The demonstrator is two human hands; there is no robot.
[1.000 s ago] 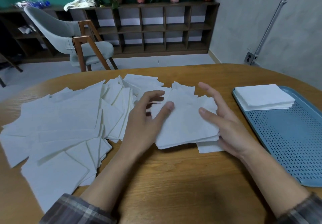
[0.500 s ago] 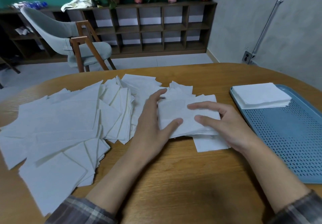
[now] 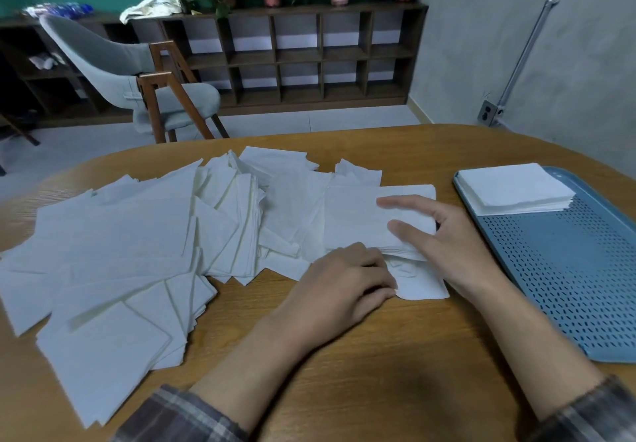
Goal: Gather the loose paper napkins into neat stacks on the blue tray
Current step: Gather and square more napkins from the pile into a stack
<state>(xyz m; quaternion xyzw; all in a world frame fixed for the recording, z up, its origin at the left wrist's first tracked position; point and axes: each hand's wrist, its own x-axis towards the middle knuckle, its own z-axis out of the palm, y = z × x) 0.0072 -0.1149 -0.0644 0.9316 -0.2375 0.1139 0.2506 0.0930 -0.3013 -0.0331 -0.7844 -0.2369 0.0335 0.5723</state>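
Loose white paper napkins (image 3: 120,252) lie spread over the left half of the wooden table (image 3: 378,366). A gathered napkin stack (image 3: 354,218) sits at the middle. My right hand (image 3: 447,242) grips its right edge, with thumb and forefinger on top. My left hand (image 3: 344,280) has its fingers curled against the stack's near edge, fingertips on a single napkin (image 3: 426,286) that lies under the stack. The blue perforated tray (image 3: 568,276) is at the right, with one neat napkin stack (image 3: 512,187) in its far corner.
Bare wood lies between me and the napkins. Beyond the table's far edge stand a grey chair (image 3: 144,77) with wooden legs and a low dark shelf unit (image 3: 292,56) with potted plants on top. A grey wall is at the right.
My left hand slid from the stack's left side to its near edge and curled its fingers. My right hand shifted to the stack's right edge. The stack looks squarer.
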